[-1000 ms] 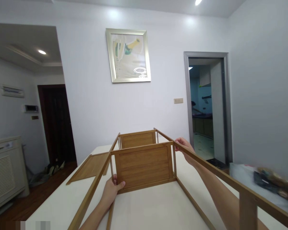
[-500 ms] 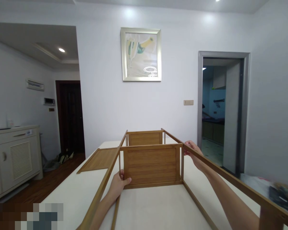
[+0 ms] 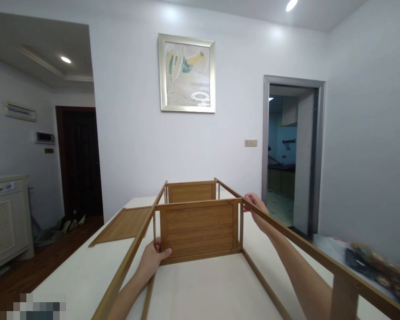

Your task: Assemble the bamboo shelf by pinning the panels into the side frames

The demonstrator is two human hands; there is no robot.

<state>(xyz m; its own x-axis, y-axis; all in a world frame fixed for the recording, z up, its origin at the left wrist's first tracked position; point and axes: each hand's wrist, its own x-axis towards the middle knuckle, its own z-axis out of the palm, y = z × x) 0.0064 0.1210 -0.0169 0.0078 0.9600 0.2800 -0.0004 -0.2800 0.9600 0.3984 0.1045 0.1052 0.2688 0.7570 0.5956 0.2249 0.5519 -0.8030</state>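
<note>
A bamboo shelf frame (image 3: 133,242) lies on its side on a white table (image 3: 203,289), its long rails running towards me. A bamboo shelf panel (image 3: 198,231) stands upright between the rails. My left hand (image 3: 152,260) grips the lower left corner of this panel, thumb on its front face. My right hand (image 3: 255,206) is closed on the upper right rail (image 3: 303,246) next to the panel's top right corner. A second panel (image 3: 191,192) stands fitted at the frame's far end.
A loose bamboo panel (image 3: 122,226) lies flat on the table at the left. Blurred dark items (image 3: 376,266) sit at the table's right edge. A white cabinet (image 3: 3,218) stands at the left, an open doorway (image 3: 286,155) at the right.
Both hands keep their hold on the panel and the rail. Only the view has swung, right and then back left; the frame has not visibly shifted on the table.
</note>
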